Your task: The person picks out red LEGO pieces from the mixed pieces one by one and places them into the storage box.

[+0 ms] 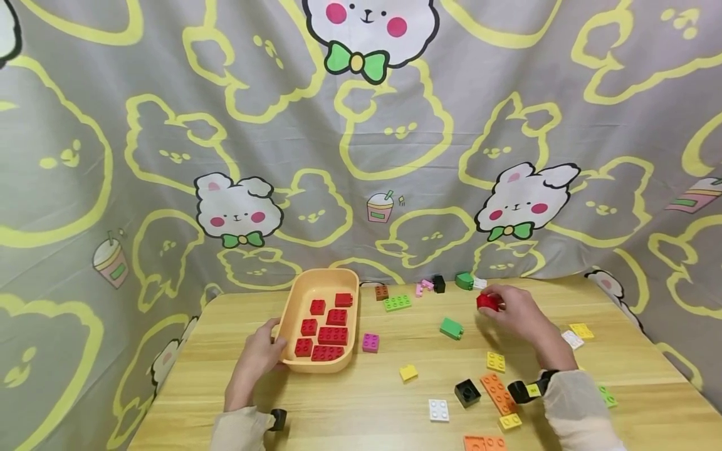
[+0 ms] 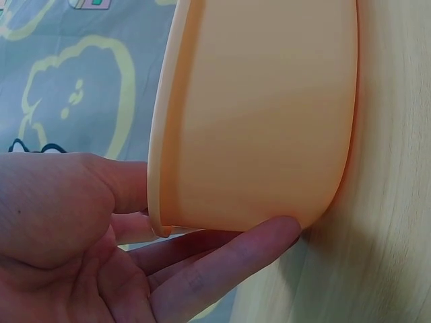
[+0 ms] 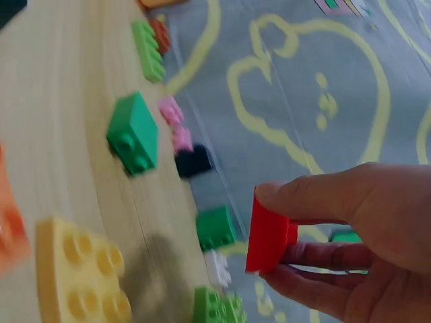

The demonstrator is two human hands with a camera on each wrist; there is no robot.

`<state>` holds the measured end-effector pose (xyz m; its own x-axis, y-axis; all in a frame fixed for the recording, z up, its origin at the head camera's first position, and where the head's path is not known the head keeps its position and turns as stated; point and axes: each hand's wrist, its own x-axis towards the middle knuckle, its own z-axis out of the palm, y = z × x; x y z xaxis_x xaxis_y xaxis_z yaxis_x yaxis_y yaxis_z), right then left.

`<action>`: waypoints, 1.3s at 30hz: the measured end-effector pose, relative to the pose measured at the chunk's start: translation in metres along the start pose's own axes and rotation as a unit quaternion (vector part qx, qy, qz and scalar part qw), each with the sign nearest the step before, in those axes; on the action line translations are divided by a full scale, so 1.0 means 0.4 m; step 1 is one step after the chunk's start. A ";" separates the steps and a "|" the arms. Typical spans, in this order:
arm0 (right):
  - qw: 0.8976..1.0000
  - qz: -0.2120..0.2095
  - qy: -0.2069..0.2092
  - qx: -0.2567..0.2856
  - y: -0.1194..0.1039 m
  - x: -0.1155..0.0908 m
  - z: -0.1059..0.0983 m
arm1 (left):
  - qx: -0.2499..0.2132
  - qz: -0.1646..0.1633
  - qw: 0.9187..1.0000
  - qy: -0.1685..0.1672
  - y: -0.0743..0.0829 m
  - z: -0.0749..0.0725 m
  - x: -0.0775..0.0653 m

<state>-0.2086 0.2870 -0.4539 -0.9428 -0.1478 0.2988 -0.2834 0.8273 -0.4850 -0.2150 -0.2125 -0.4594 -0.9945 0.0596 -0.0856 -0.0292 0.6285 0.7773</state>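
Observation:
My right hand (image 1: 517, 311) pinches a red toy brick (image 3: 268, 235) between thumb and fingers, held above the table at the back right. In the right wrist view the brick's smooth, slanting red face shows. My left hand (image 1: 261, 349) grips the near-left side of an orange plastic tray (image 1: 284, 326). Its thumb lies at the rim and its fingers are under the tray's wall (image 2: 262, 134). Several red bricks lie in the tray, among them a long one (image 1: 333, 336). Nearest the right hand on the table are a green brick (image 1: 451, 329) and a dark green curved piece (image 1: 465, 280).
Several other bricks are scattered on the table: magenta (image 1: 370, 342), lime (image 1: 397, 303), brown (image 1: 381, 292), black (image 1: 467, 393), white (image 1: 439, 410), yellow (image 1: 496, 361) and orange (image 1: 497, 394). Behind the table's back edge hangs a grey patterned curtain (image 1: 316, 156).

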 end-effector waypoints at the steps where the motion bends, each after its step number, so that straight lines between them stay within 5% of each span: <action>1: 1.000 -0.008 -0.002 -0.003 -0.011 0.006 0.005 | 0.000 0.001 1.000 0.001 0.001 0.002 0.000; 17: 0.996 -0.073 -0.058 -0.011 -0.174 0.085 0.153 | 0.002 -0.004 1.000 -0.003 -0.005 0.000 0.001; 39: 0.983 -0.170 -0.065 -0.029 -0.391 0.238 0.236 | -0.007 -0.010 1.000 -0.001 -0.001 0.001 0.010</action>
<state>-0.2708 0.0925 -0.4272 -0.8110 -0.4861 0.3256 -0.5790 0.7468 -0.3273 -0.2188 -0.2122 -0.4604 -0.9935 0.0484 -0.1027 -0.0509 0.6183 0.7843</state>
